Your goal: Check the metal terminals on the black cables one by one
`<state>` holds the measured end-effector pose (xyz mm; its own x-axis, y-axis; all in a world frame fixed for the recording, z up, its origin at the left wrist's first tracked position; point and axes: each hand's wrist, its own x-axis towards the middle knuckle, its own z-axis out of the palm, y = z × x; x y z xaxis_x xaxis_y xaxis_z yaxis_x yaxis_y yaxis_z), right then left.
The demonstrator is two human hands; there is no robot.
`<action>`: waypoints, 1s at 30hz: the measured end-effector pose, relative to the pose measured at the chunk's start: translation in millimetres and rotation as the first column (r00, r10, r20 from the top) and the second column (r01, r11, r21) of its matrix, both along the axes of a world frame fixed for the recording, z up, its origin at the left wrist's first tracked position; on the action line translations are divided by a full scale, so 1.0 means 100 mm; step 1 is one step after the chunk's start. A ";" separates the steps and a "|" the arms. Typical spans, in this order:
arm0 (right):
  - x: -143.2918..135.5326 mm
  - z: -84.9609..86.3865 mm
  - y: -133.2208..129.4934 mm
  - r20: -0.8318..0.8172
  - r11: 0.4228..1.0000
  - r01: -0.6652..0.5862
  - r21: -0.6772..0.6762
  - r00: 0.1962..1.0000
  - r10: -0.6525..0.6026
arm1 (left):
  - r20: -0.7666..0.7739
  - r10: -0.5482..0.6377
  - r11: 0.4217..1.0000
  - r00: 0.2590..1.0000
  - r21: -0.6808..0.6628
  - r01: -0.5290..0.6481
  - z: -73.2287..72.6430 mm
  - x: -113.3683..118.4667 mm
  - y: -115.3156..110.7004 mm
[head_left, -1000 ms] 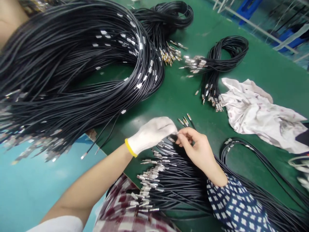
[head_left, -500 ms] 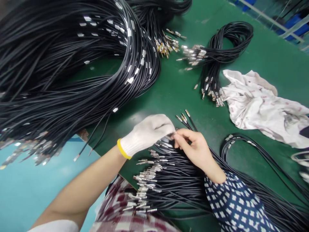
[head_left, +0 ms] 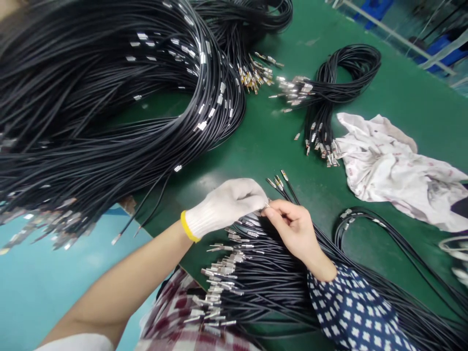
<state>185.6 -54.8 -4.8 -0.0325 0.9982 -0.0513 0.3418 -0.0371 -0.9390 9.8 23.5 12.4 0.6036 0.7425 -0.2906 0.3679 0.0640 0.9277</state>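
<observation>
My left hand [head_left: 234, 201], in a white knit glove with a yellow cuff, is closed, its fingertips pinched together. Bare and coming from a dark patterned sleeve, my right hand [head_left: 292, 226] pinches at the same spot, its thumb and forefinger meeting the gloved fingertips. A small metallic piece shows between them, too small to make out. Just below both hands lies a spread of black cables [head_left: 270, 278] with silver connector ends [head_left: 223, 268] pointing left. Beyond my right hand, a few cable tips [head_left: 278, 183] stick out.
A large heap of black cables [head_left: 120, 146] covers the left of the green table [head_left: 409, 102]. Further back lie a smaller bundle [head_left: 248, 53] and a looped bundle [head_left: 340, 73]. A crumpled white cloth [head_left: 387, 161] is at right, above a curved cable loop [head_left: 365, 212].
The view has shifted slightly, so the table items sit a little lower. Both hands keep their pinch, with only small changes at the fingertips.
</observation>
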 end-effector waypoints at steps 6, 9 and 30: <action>0.00 -0.01 0.03 -0.055 1.000 -0.006 -0.001 0.998 0.005 | 0.001 0.024 0.999 1.000 -0.023 -0.023 0.02 0.00 0.00; 0.01 -0.03 0.03 -0.053 0.999 -0.035 -0.006 0.998 0.035 | 0.001 0.033 0.999 0.999 -0.035 -0.033 0.02 0.00 0.00; 0.09 0.01 0.04 0.095 0.984 -0.170 -0.055 0.980 0.175 | -0.090 0.004 0.958 0.996 0.286 0.022 -0.04 0.08 -0.02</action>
<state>195.1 -51.3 -3.8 -0.1965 0.9744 -0.1089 0.4380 -0.0121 -0.8989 18.1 21.1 8.4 0.5917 0.7973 -0.1188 0.4489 -0.2035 0.8701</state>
